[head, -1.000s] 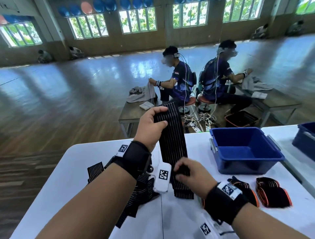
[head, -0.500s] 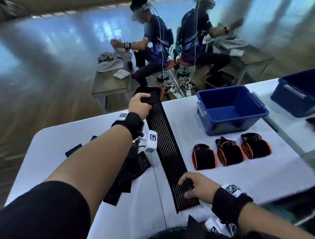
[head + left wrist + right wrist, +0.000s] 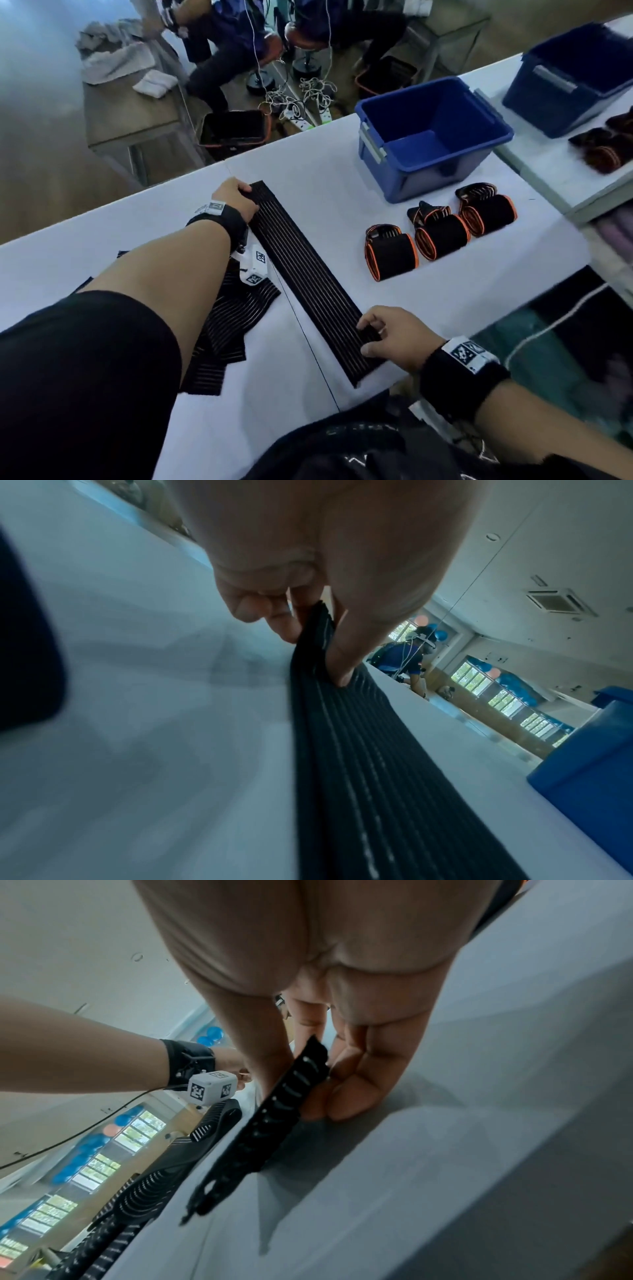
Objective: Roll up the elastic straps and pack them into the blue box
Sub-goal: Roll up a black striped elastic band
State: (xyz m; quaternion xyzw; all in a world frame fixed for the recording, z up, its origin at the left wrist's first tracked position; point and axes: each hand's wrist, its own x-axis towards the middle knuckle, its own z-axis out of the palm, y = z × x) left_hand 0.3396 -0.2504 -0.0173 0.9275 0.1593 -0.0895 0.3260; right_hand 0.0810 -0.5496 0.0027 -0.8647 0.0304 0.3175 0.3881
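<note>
left hand (image 3: 236,202) pinching far end of long black ribbed elastic strap (image 3: 308,281). right hand (image 3: 394,337) pinching near end. open blue plastic box (image 3: 431,137) beyond right hand.

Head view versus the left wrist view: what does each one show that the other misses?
Only the head view shows three rolled straps, the heap of unrolled straps and the right hand pinching the strap's near end. Only the left wrist view shows the left hand's fingers pinching the far end. Both show the flat strap and the blue box.
</note>
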